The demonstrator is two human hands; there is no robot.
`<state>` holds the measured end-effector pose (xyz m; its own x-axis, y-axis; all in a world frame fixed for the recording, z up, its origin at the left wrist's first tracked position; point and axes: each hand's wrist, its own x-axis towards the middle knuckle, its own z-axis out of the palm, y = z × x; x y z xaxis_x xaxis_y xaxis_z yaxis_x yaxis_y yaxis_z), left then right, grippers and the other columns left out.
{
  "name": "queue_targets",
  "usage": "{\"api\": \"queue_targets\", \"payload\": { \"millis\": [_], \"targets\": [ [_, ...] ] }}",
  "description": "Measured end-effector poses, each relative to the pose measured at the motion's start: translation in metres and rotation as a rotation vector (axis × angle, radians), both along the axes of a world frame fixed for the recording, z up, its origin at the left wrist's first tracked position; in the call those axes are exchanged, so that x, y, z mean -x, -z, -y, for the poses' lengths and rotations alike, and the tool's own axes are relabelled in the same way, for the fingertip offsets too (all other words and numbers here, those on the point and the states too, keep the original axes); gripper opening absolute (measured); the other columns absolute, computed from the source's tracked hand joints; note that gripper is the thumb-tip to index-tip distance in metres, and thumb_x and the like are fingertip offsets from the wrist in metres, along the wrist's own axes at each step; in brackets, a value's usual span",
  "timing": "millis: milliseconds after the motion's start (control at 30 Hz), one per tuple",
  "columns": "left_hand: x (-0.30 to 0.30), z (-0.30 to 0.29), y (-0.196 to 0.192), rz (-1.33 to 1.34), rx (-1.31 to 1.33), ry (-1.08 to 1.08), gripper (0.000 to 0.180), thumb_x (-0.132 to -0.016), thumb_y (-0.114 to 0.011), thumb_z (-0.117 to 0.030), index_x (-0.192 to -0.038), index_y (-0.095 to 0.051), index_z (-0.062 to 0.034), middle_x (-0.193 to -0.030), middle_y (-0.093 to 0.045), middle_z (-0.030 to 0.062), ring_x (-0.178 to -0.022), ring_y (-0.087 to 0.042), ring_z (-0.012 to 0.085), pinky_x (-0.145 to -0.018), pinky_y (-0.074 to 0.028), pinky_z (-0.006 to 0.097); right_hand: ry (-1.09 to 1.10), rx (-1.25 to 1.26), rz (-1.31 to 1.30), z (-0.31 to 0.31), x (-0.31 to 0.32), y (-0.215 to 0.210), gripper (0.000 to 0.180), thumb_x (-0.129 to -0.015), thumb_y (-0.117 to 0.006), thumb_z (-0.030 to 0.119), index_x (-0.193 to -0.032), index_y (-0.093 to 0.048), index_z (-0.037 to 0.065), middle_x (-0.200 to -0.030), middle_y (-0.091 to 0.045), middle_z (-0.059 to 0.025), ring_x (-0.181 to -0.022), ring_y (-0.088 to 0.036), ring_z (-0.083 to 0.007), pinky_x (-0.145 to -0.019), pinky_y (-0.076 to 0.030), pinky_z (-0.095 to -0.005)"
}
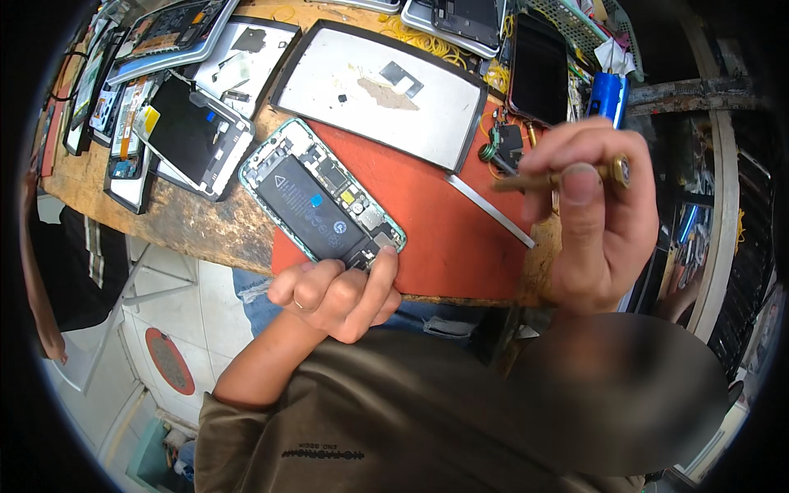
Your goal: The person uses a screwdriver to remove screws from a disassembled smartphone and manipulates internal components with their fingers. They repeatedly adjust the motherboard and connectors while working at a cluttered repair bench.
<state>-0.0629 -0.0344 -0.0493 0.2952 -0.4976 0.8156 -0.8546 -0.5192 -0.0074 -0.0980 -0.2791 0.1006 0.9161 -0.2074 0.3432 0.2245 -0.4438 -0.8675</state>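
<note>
An opened smartphone with a teal frame lies diagonally on a red mat, its black battery and circuit parts exposed. My left hand rests at the table's near edge, thumb pressing the phone's lower corner, other fingers curled. My right hand is raised above the mat's right side and grips a brass-coloured screwdriver between thumb and fingers, its shaft pointing left.
A grey back cover panel lies beyond the phone. Several dismantled phones, screens and tablets crowd the left and far side of the worn wooden table. A thin metal strip, small black part and blue bottle lie right.
</note>
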Motion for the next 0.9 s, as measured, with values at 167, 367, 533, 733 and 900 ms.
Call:
{"api": "queue_targets", "payload": {
  "millis": [167, 367, 533, 733, 900],
  "targets": [
    [0.001, 0.002, 0.003, 0.000, 0.035, -0.012, 0.039, -0.080, -0.066, -0.030, -0.110, -0.090, -0.0237, -0.089, -0.044, -0.0073, -0.096, -0.048, 0.0166, -0.093, -0.030, 0.038, -0.115, 0.247, -0.127, -0.007, 0.005, 0.013, 0.016, -0.108, -0.059, -0.008, -0.121, -0.054, 0.000, -0.104, -0.072, -0.0161, -0.081, -0.069, -0.0160, -0.076, -0.062, -0.0289],
    [0.005, 0.004, 0.003, -0.017, 0.051, -0.032, 0.038, -0.081, -0.065, -0.029, -0.109, -0.090, -0.0246, -0.089, -0.047, -0.0090, -0.097, -0.048, 0.0163, -0.095, -0.031, 0.037, -0.065, 0.132, 0.004, -0.015, 0.008, 0.032, 0.024, -0.096, -0.073, -0.015, -0.112, -0.058, -0.004, -0.095, -0.074, -0.0148, -0.085, -0.080, -0.0222, -0.074, -0.066, -0.0319],
    [0.004, 0.005, 0.003, -0.019, 0.061, -0.040, 0.038, -0.081, -0.065, -0.030, -0.109, -0.090, -0.0248, -0.088, -0.048, -0.0091, -0.099, -0.049, 0.0158, -0.096, -0.032, 0.037, -0.119, 0.145, -0.021, -0.023, 0.013, 0.039, 0.027, -0.098, -0.068, -0.017, -0.112, -0.051, -0.001, -0.099, -0.073, -0.0187, -0.089, -0.077, -0.0212, -0.078, -0.064, -0.0315],
    [0.005, 0.004, 0.003, -0.019, 0.040, -0.042, 0.038, -0.081, -0.066, -0.032, -0.109, -0.090, -0.0250, -0.090, -0.050, -0.0096, -0.100, -0.049, 0.0150, -0.097, -0.031, 0.038, -0.118, 0.127, 0.011, -0.028, 0.011, 0.043, 0.026, -0.094, -0.071, -0.017, -0.111, -0.057, -0.004, -0.097, -0.075, -0.0169, -0.085, -0.079, -0.0215, -0.075, -0.065, -0.0301],
    [0.004, 0.004, 0.005, -0.008, 0.034, -0.044, 0.036, -0.081, -0.066, -0.033, -0.107, -0.090, -0.0253, -0.090, -0.051, -0.0098, -0.100, -0.049, 0.0147, -0.098, -0.031, 0.038, -0.213, 0.226, -0.084, -0.025, 0.014, 0.035, 0.028, -0.098, -0.068, -0.018, -0.112, -0.051, -0.001, -0.096, -0.074, -0.0210, -0.087, -0.078, -0.0249, -0.075, -0.063, -0.0318]
  ]
}}
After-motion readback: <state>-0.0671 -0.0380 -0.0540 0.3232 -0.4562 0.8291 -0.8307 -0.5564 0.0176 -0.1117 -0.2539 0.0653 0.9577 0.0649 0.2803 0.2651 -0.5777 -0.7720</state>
